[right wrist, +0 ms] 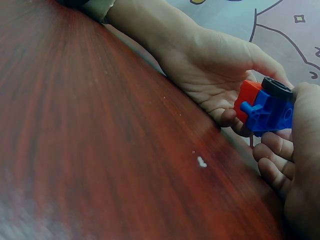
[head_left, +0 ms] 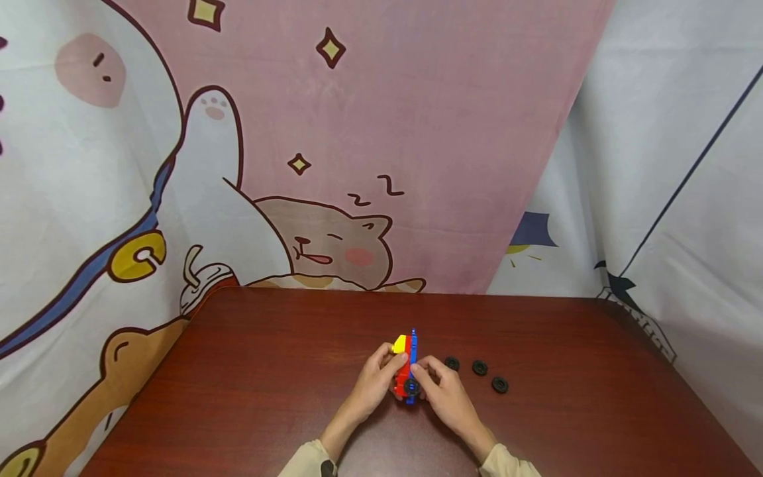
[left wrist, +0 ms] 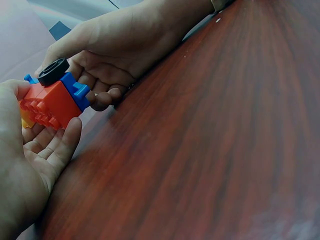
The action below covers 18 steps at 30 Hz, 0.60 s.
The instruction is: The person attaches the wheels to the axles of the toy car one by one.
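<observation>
Both hands hold a small toy vehicle (head_left: 402,372) of red, yellow and blue plastic, tipped on its side above the table. My left hand (head_left: 371,387) grips the red and yellow side, thumb on the red body (left wrist: 56,102). From the other side my right hand (head_left: 450,399) holds the blue base (right wrist: 272,116) between thumb and fingers. One black wheel (left wrist: 53,72) sits on the upturned side of the base, near the end closest to the person. Beyond the right hand, three loose black wheels, the middle one (head_left: 479,368) among them, lie on the table.
The dark red wooden table (head_left: 268,384) stretches around the hands. A cartoon-printed cloth (head_left: 441,146) hangs behind it and along the sides. A small white mark (right wrist: 201,162) shows on the tabletop in the right wrist view.
</observation>
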{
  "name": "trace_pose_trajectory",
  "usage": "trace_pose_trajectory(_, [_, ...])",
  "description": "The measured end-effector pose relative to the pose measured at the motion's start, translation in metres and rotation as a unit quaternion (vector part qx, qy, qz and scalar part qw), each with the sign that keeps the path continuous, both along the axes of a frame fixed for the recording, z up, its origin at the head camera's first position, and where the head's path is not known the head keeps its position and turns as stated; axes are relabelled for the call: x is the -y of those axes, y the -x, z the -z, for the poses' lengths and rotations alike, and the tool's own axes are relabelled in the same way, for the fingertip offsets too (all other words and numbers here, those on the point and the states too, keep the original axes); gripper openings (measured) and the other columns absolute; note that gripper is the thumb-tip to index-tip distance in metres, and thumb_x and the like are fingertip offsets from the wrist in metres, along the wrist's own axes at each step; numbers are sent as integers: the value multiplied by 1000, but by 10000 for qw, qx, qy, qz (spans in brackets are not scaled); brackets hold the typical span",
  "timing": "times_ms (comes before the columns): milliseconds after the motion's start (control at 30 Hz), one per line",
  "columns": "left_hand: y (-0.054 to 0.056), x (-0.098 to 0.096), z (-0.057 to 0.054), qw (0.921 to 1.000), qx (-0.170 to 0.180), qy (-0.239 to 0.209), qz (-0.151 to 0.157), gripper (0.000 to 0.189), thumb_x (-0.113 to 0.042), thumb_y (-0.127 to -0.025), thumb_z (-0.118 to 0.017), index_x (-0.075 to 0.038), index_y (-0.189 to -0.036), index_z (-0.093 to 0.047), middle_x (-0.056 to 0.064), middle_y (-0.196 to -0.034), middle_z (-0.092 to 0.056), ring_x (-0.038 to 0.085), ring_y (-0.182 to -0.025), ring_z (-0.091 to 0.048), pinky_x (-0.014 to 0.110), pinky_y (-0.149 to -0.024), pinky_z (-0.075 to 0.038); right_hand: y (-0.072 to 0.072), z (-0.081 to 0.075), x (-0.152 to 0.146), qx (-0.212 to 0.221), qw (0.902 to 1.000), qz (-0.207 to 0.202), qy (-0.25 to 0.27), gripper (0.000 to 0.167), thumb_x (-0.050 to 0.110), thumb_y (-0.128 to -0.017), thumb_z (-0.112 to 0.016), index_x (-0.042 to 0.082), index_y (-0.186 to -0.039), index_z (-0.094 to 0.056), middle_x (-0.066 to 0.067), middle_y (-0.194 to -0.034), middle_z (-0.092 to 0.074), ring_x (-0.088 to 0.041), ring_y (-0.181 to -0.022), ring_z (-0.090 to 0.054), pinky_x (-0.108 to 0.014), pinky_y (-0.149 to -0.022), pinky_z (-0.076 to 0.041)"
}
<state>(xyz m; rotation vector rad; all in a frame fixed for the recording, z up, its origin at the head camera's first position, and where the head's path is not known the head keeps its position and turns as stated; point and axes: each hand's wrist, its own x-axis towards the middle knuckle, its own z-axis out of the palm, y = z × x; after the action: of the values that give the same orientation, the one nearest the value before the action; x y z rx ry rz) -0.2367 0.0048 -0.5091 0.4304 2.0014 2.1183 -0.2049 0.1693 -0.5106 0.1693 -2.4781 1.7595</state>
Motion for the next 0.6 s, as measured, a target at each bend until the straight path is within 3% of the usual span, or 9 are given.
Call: trace_pose_trajectory(600, [1, 0, -2, 10000, 33, 67, 0, 28, -26, -102, -56, 1, -106, -51, 0, -78, -57, 8, -57, -55, 22, -50, -49, 2, 1, 0, 31, 10000, -3, 58, 18, 35, -98, -62, 19, -93, -66, 2, -69, -59, -13, -59, -57, -25, -55, -50])
